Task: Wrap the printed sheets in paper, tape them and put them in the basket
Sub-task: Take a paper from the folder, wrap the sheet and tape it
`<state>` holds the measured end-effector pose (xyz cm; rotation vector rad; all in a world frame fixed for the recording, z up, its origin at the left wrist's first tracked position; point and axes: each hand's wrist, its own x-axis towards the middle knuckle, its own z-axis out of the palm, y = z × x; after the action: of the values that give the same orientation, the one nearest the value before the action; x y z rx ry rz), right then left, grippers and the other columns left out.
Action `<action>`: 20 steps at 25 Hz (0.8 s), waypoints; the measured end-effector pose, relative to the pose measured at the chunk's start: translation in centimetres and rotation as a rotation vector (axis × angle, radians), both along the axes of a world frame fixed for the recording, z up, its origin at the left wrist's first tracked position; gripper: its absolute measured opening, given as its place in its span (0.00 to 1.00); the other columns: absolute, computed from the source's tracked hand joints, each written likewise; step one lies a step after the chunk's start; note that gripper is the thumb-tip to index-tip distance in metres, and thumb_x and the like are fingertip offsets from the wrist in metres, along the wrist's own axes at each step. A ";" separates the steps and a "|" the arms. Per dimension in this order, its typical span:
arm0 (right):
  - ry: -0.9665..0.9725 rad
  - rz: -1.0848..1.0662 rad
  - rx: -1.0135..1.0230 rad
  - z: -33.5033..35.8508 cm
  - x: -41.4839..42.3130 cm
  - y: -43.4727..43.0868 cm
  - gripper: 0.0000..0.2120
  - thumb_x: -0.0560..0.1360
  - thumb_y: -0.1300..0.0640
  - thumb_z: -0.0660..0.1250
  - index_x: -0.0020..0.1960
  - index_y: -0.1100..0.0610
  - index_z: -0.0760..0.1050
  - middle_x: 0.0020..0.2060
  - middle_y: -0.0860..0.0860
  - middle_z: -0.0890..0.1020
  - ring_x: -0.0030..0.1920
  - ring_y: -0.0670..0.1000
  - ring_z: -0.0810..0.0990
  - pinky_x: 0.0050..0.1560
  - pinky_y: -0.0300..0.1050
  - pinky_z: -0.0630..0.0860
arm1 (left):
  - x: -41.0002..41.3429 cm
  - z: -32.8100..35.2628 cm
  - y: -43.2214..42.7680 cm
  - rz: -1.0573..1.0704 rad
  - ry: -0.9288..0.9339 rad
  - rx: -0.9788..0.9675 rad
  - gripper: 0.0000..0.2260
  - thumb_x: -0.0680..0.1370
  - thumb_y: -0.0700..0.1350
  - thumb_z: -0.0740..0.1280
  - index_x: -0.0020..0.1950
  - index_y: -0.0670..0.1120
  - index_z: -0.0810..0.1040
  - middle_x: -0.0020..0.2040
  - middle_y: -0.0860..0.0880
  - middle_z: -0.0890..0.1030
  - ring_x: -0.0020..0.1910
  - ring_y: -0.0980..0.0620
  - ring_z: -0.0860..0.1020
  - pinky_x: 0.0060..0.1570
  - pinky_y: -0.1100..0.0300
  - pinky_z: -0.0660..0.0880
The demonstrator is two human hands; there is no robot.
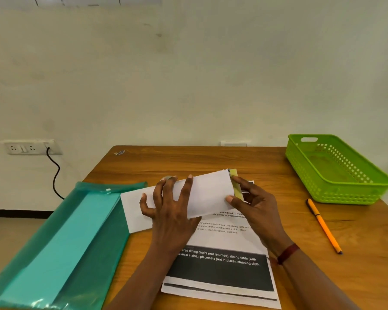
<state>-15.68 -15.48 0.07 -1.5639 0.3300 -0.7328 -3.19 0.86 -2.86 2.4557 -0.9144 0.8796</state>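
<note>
A white sheet of wrapping paper [207,193] is folded over a small bundle whose yellow-green and black printed end [235,174] sticks out at the right. My left hand [169,209] presses spread fingers on top of the fold. My right hand [253,202] pinches the bundle's right end between thumb and fingers. Under both hands lie printed sheets [222,267] with a black band of white text. The green plastic basket [336,168] stands at the table's far right, with nothing visible in it. I see no tape.
A teal transparent document folder [61,245] with a snap button lies at the left, overhanging the wooden table [188,159]. An orange pen [323,225] lies right of the sheets. A wall socket with a black cable [54,173] is at the left.
</note>
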 end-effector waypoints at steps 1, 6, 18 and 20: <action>-0.034 -0.005 0.020 0.5 -0.1 0.4 0.26 0.70 0.63 0.74 0.62 0.42 0.75 0.58 0.43 0.82 0.54 0.48 0.83 0.46 0.43 0.82 | -0.4 0.2 0.0 0.005 0.004 -0.022 0.46 0.60 0.63 0.77 0.74 0.54 0.64 0.68 0.41 0.69 0.70 0.40 0.63 0.63 0.33 0.57; -0.215 -0.027 0.108 3.5 -0.4 2.1 0.38 0.71 0.67 0.72 0.75 0.45 0.62 0.58 0.49 0.83 0.56 0.52 0.83 0.52 0.50 0.81 | -3.2 2.8 -0.6 0.046 0.086 -0.207 0.46 0.59 0.66 0.74 0.72 0.51 0.63 0.67 0.41 0.69 0.67 0.41 0.64 0.63 0.34 0.59; -0.297 -0.115 -0.026 11.4 -2.0 2.4 0.17 0.74 0.68 0.69 0.55 0.48 0.81 0.47 0.50 0.86 0.52 0.50 0.83 0.53 0.49 0.81 | -6.6 9.9 0.1 -0.316 0.625 -0.456 0.36 0.66 0.72 0.68 0.68 0.58 0.62 0.62 0.57 0.72 0.58 0.56 0.72 0.56 0.51 0.75; -0.295 -0.122 -0.078 12.3 -2.5 2.5 0.16 0.76 0.70 0.66 0.50 0.51 0.83 0.47 0.47 0.86 0.51 0.48 0.83 0.52 0.47 0.81 | -6.8 11.7 0.0 -0.438 0.739 -0.638 0.22 0.72 0.62 0.71 0.61 0.55 0.71 0.55 0.58 0.78 0.52 0.58 0.77 0.46 0.64 0.76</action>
<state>-18.14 -12.97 12.33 -1.4920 0.1812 -1.0684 -10.04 0.91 8.89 1.7015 -0.6944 0.0493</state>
